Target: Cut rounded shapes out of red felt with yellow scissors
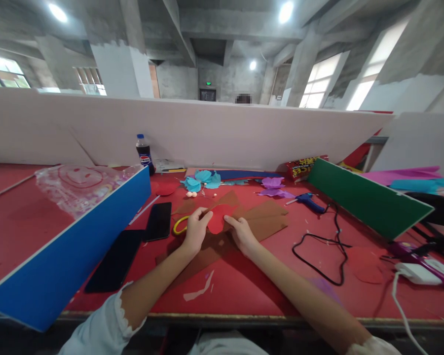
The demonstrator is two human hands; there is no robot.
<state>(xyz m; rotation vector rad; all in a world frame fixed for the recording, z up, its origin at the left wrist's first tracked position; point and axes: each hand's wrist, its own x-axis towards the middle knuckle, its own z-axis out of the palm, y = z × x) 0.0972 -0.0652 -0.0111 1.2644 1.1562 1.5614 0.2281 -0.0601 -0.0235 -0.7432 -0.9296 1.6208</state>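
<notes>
Between my two hands is a rounded piece of red paper (217, 220), held just above the table. My left hand (197, 228) pinches its left edge, thumb on top. At the right edge, my right hand (241, 233) grips it the same way; the fingers beneath are hidden. Brown sheets (264, 217) lie crossed under both hands. Yellow-handled scissors (179, 225) rest beside my left hand, their blades out of sight. Blue paper petals (203, 180) and purple paper petals (273, 186) sit farther back.
A blue board (77, 246) stands at left, a green board (366, 199) at right. Two dark devices, one a phone (159, 220), lie left. A glue gun (311, 202) with black cord, a white plug (418, 274) and a cola bottle (144, 155) are also on the red table (244, 291).
</notes>
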